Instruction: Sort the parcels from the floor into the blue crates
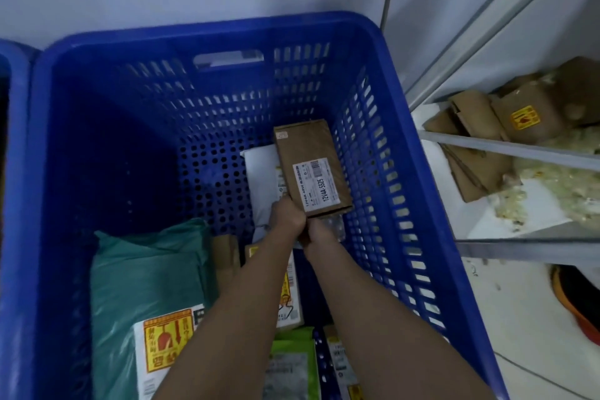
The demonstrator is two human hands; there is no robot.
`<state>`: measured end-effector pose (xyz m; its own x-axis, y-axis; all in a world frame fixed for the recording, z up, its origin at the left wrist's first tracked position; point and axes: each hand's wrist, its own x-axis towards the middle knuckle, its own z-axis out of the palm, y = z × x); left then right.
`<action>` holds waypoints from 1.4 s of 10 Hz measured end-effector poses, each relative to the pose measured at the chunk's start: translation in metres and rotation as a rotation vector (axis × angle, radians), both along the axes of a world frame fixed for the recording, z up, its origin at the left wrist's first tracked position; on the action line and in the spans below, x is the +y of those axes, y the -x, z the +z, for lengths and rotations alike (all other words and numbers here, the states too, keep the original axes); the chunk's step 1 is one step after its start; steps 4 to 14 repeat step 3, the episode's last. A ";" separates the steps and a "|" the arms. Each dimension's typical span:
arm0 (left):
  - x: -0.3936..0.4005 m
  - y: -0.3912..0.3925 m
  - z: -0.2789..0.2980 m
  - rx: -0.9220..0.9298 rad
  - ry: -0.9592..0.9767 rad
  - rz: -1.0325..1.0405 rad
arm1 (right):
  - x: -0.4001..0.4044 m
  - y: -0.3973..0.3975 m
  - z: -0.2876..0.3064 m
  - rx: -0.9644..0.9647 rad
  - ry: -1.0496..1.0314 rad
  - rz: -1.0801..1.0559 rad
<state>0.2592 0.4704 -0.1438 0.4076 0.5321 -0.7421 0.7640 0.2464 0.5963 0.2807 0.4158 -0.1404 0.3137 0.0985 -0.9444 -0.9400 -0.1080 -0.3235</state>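
Both my arms reach down into a large blue crate (207, 32). My left hand (287, 216) and my right hand (319, 234) grip the near end of a long brown cardboard parcel (308, 153) with a white label. The parcel leans tilted against the crate's right wall, over a white mailer bag (261, 172) on the crate floor. A clear bubble-wrap piece shows just under my right hand.
In the crate near me lie a green mailer bag (146, 273) with a yellow-red label, small brown boxes (227, 253) and a light-green packet (292, 364). A second blue crate (13, 81) stands left. A metal shelf (506, 146) with flattened cardboard stands right. White wall behind.
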 end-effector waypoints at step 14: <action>-0.067 0.075 0.109 -0.126 -0.348 -0.176 | -0.066 0.043 0.075 -0.165 0.079 -0.099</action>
